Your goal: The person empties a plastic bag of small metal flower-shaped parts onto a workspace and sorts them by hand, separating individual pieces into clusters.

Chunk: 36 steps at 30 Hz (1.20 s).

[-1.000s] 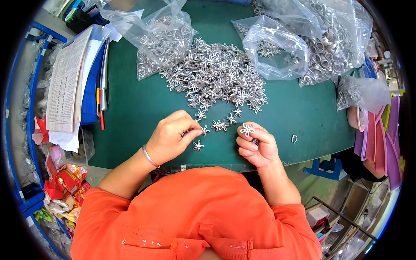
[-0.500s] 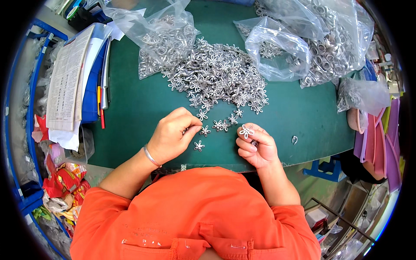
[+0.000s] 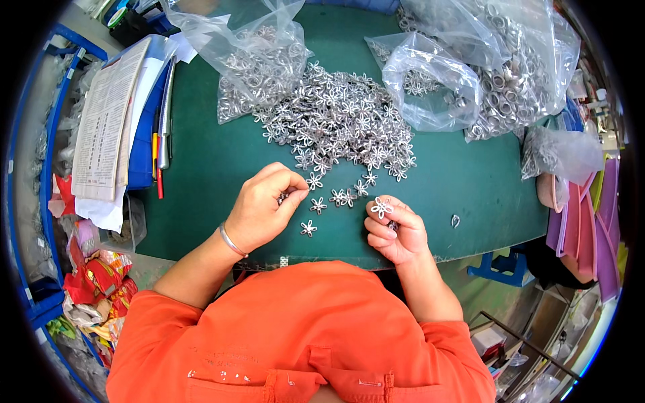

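Note:
My right hand (image 3: 402, 232) is closed, pinching a silver metal flower (image 3: 381, 207) between thumb and forefinger. More metal shows darkly under its curled fingers. My left hand (image 3: 264, 203) is closed too, with small metal flowers (image 3: 283, 197) partly visible inside its fingers. Its thumb and forefinger tips meet just beside a loose flower (image 3: 314, 181); whether they touch it I cannot tell. Between my hands several single flowers lie on the green table, one of them (image 3: 308, 228) nearest me. Beyond them spreads a large heap of such flowers (image 3: 342, 117).
Clear plastic bags of metal parts stand behind the heap, one at left (image 3: 259, 74) and one at right (image 3: 514, 87). A single small metal piece (image 3: 455, 220) lies right of my right hand. Papers (image 3: 111, 121) and pens (image 3: 157, 158) sit along the left edge.
My left hand has shifted slightly up and left, its fingertips moving off one loose flower toward the one above. My right hand keeps its flower in nearly the same place.

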Available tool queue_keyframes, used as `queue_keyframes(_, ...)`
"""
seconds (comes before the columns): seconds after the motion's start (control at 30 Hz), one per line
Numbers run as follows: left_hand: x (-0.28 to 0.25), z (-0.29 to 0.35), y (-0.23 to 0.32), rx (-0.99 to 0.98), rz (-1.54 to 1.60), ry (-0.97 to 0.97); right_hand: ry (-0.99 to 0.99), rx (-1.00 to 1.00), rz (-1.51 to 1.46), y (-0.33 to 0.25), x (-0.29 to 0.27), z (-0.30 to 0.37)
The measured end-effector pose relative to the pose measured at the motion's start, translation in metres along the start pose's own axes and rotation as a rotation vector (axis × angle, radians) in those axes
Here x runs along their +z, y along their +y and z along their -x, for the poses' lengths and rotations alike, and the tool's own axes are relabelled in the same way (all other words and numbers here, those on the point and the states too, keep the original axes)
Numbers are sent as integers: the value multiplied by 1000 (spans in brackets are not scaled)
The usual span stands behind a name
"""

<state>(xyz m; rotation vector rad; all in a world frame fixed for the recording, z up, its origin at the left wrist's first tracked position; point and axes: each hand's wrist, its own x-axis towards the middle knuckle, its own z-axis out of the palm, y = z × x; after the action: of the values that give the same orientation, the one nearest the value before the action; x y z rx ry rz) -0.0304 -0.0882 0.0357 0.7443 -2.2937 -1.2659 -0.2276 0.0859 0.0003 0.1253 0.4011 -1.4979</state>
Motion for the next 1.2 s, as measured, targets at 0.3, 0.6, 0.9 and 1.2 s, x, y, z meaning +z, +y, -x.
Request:
queue_keyframes(0.3,13,6,-3,108,-95,-124,-42,-6,-183,9,0,-1)
queue_keyframes(0.6,24,8,-15,224,-204,-103,104,-32,163,4,8,3)
queue_keyframes(0.9,8,4,-5,-646,846,-305,18,-30,82,3,3,2)
queue_keyframes(1.2,16,9,-29,-723,1651,-437,-5,-14,104,7,3,-1)
